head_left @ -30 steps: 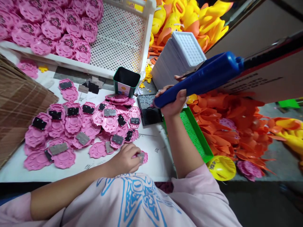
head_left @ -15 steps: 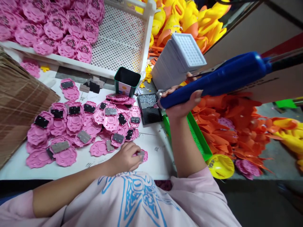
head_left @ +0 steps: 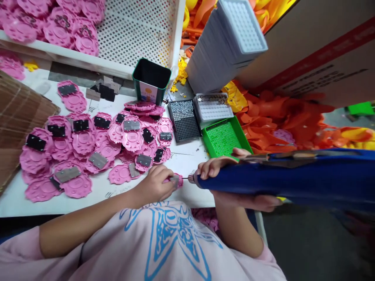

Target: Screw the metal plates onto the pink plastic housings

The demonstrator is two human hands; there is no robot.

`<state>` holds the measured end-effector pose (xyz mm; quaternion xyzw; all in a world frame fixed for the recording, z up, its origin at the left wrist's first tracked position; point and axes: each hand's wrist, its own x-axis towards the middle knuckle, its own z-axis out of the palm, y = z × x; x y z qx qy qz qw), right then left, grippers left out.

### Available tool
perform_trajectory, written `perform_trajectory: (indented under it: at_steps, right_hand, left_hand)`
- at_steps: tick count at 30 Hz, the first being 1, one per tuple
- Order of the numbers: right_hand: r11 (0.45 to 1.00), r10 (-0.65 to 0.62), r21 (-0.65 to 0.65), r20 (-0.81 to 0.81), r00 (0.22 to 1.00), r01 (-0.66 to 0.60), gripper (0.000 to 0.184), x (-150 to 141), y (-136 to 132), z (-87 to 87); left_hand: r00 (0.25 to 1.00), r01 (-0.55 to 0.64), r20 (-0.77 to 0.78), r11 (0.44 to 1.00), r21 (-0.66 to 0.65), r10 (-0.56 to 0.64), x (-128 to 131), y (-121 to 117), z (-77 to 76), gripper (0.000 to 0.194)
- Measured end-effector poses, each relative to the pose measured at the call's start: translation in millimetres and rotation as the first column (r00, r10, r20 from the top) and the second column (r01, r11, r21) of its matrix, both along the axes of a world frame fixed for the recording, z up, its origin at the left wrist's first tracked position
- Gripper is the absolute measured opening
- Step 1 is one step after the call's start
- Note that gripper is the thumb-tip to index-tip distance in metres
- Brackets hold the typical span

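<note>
My right hand (head_left: pixel 231 175) is wrapped round a blue electric screwdriver (head_left: pixel 281 175), held level with its bit pointing left. The bit's tip reaches a small pink plastic piece (head_left: pixel 179 180) with a grey plate on it. My left hand (head_left: pixel 156 183) is closed on that piece at the table's front edge and hides most of it. Left of it lie many pink plastic covers (head_left: pixel 74 183), several bearing black or grey plates (head_left: pixel 99 160). A black perforated screw tray (head_left: pixel 185 123) with small silver screws stands beyond my hands.
Behind the covers stand a dark green tin (head_left: pixel 151 80) and a white crate (head_left: pixel 140 35) with pink covers. A green basket (head_left: pixel 225 136), a white tray (head_left: pixel 213 107) and a tall stack of white trays (head_left: pixel 216 50) are to the right. Orange parts (head_left: pixel 263 121) lie beyond; a cardboard box (head_left: pixel 20 125) stands left.
My right hand has brought the screwdriver from above the screw tray down and toward me, and its bit now meets the piece in my left hand. My left hand keeps its hold.
</note>
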<state>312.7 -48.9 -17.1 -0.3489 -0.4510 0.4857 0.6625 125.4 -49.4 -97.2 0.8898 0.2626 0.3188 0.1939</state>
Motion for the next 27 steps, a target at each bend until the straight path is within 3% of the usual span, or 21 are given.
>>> perform_trajectory:
  at_steps: [9,21,27]
  right_hand:
    - [0.992,-0.125,-0.01,0.04,0.991,0.125,0.057,-11.3,-6.0,-8.1]
    - [0.999,-0.043,0.005,-0.012,0.999,0.043,0.062,-11.0,-8.7,-15.3]
    - [0.994,-0.08,0.08,0.023,0.997,0.077,0.065,-16.9,-10.9,-16.0]
  left_hand:
    - [1.0,0.005,-0.022,1.0,0.005,-0.005,-0.6,-1.4,-0.8,0.014]
    - [1.0,-0.01,-0.006,1.0,0.005,0.01,0.2,-2.1,-2.7,0.013]
    - [1.0,-0.008,-0.02,1.0,-0.019,0.008,-1.1,-3.5,-3.4,0.012]
